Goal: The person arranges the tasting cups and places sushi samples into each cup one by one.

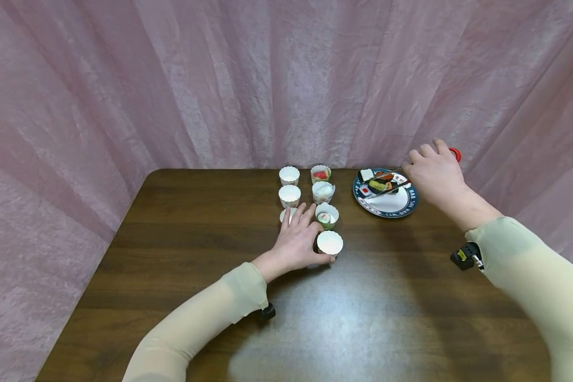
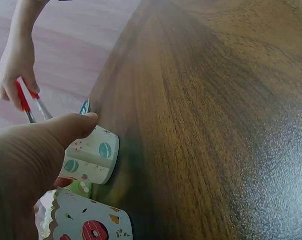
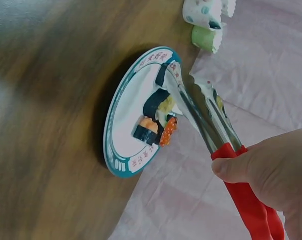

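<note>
In the head view my left hand [image 1: 296,241] grips a paper baking cup [image 1: 330,244] at the near end of the right row, thumb on its near side. The left wrist view shows its macaron print below my thumb. My right hand [image 1: 433,172] holds metal tongs [image 3: 241,200] by their red handles. The tong tips reach over a round plate [image 1: 393,206] with a blue rim. Several sushi pieces [image 1: 377,185] lie there, some with dark wrapping, one topped with orange roe [image 3: 168,132]. In the right wrist view the tong tips overlap the plate's far edge.
Beyond the held cup stand a green cup [image 1: 327,224] with a roll inside, a filled pale cup [image 1: 323,200] and a cup [image 1: 321,182] with a red piece. Left of them are white cups [image 1: 289,202], one partly behind my fingers. Pink curtain [image 1: 267,79] hangs behind the wooden table [image 1: 196,228].
</note>
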### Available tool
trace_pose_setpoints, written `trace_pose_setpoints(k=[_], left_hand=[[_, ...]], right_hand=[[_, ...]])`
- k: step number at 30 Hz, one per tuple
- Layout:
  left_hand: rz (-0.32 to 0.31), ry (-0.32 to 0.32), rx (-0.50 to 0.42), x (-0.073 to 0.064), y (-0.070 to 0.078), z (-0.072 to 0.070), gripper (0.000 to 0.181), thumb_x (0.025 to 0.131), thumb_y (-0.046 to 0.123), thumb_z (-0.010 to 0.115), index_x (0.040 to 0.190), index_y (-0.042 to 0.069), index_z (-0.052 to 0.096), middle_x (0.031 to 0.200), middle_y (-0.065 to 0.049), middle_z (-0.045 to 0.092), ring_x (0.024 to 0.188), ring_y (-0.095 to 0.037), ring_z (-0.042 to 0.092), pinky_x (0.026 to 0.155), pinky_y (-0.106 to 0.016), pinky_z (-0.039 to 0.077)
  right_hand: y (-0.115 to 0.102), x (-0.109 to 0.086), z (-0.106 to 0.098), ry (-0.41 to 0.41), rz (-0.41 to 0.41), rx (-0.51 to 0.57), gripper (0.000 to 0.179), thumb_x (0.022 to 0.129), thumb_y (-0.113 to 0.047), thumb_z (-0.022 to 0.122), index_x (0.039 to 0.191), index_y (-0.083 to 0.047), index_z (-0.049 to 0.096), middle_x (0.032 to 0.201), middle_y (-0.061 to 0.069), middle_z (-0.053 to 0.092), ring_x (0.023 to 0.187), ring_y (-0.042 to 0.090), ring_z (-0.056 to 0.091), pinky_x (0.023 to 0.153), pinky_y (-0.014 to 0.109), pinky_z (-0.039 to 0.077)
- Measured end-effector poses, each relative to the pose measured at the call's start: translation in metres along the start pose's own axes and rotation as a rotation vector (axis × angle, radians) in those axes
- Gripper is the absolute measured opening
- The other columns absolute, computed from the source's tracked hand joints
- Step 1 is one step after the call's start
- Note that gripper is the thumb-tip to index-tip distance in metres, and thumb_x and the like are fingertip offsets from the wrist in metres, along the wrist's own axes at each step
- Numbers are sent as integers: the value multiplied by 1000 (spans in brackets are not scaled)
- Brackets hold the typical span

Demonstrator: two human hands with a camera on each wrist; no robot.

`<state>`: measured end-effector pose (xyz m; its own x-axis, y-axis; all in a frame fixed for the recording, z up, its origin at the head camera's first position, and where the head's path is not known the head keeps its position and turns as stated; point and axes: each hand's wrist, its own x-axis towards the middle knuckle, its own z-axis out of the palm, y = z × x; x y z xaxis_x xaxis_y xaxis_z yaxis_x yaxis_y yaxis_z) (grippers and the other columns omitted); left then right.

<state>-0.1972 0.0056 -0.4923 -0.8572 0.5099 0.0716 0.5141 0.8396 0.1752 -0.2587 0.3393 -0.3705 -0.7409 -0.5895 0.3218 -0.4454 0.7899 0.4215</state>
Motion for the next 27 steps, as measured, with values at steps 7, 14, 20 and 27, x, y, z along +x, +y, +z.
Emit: trace_pose_setpoints(k=[7,14,20,27], left_hand=[[14,20,2,1,1,1,69,74,77,73,119,25,68,167,-12,23,155,-33,8,120,-62,5],[18,26,5,1,0,2,67,75,76,73,120,25,68,167,-12,23,155,-34,9,120,-63,5],[17,23,-2,1,0,2,65,76,74,73,118,25,68,167,-11,24,155,-33,9,120,-63,5],[13,11,2,1,1,2,66,76,74,73,120,25,68,167,-11,23,155,-33,9,120,-62,4]], right_hand=[[-6,14,6,-86,-16,-69,19,90,5,59,86,-9,72,89,13,58,97,40,53,107,61,30],[-7,23,10,-44,-42,-77,20,89,6,59,80,-9,70,85,12,57,92,38,53,100,59,34],[-9,28,12,-8,-62,-88,22,89,7,57,79,-8,71,84,13,57,91,37,54,98,58,35],[-11,32,11,-73,-64,-144,21,87,10,65,86,-8,75,86,13,59,93,36,53,99,58,35]])
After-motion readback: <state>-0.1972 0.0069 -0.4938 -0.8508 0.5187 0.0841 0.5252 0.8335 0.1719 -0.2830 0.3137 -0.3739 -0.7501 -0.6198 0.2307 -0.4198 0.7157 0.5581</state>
